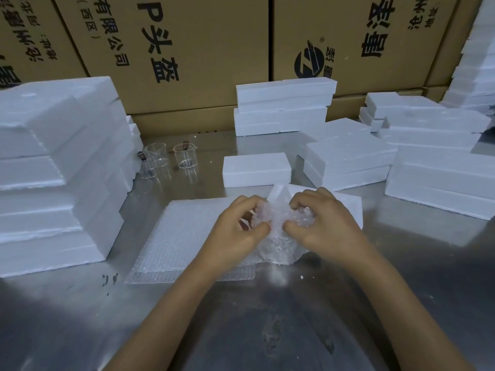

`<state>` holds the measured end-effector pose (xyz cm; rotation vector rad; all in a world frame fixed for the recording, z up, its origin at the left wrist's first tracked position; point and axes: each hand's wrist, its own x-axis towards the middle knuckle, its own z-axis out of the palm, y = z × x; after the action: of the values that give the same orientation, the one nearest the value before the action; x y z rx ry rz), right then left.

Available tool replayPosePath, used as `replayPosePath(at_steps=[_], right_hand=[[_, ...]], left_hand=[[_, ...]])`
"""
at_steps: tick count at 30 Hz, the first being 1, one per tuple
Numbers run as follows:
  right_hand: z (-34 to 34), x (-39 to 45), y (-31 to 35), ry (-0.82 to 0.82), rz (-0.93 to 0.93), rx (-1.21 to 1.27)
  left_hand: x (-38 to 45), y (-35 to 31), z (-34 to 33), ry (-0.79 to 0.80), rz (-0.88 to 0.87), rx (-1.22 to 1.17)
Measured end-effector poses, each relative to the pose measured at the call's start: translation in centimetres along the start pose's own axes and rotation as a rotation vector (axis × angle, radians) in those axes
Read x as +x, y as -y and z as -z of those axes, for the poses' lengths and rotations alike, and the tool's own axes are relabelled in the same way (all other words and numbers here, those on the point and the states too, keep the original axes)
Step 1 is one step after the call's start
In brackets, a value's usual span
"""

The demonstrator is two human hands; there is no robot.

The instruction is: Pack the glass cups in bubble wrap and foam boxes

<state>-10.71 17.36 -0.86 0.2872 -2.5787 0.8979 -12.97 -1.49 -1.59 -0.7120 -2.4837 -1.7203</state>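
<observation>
A crumpled bundle of bubble wrap [278,236] sits between my hands at the table's middle; whatever is inside it is hidden. My left hand [238,231] pinches its left side, and my right hand [321,223] grips its right side with curled fingers. Under the bundle lies a flat stack of bubble wrap sheets [182,236]. Just behind it an open foam box [348,204] rests on the table. Three clear glass cups stand farther back on the left: one [184,156], another [158,153], and a third [147,167] against the foam stack.
Tall stacks of white foam boxes [59,167] fill the left, with more stacks on the right [439,178] and at the back [284,105]. A single closed foam box [255,168] lies behind the bundle. Cardboard cartons [187,49] wall the rear of the steel table [241,317].
</observation>
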Motion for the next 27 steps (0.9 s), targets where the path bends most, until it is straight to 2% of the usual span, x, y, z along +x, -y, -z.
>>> replayPosePath(at_steps=[3,6,9,12,15,17,20,22,23,25,27], right_hand=[[0.1,-0.3,0.9,-0.112,-0.028,0.127],[-0.4,-0.9,2.0,-0.241,-0.007,0.229],[-1.2,-1.5,2.2,-0.201,0.078,0.077],[-1.4,-1.6,1.9,-0.111,0.062,-0.035],[-1.6,-1.7,1.7,-0.053,0.093,-0.106],[-1.7,-1.8,1.8,-0.054,0.065,-0.039],[-1.3,-1.7,1.7,-0.273,-0.034,0.217],[-1.1,-1.6,1.5,-0.423,-0.032,0.265],[-1.1,-1.6,1.3,-0.446,-0.024,0.253],[-1.5,-1.5,1.0,-0.406,-0.022,0.198],[-2.2,-1.6,0.8,-0.291,-0.023,0.122]], left_hand=[[-0.2,0.1,-1.2,-0.063,-0.012,0.038],[-0.2,0.1,-1.6,-0.065,-0.069,0.225],[-0.4,0.1,-1.8,-0.031,-0.097,0.386],[-0.7,-0.3,-1.3,-0.093,-0.108,0.306],[-0.9,-1.0,-0.4,-0.129,-0.28,0.317],[-1.2,-0.9,-0.4,-0.036,-0.338,0.426],[-1.4,-0.6,-0.8,0.112,-0.327,0.635],[-1.4,-0.4,-0.8,0.143,-0.323,0.695],[-1.3,-0.4,-0.8,0.138,-0.333,0.712],[-1.3,-0.5,-0.9,0.097,-0.373,0.72],[-1.4,-0.4,-1.1,0.036,-0.419,0.677]])
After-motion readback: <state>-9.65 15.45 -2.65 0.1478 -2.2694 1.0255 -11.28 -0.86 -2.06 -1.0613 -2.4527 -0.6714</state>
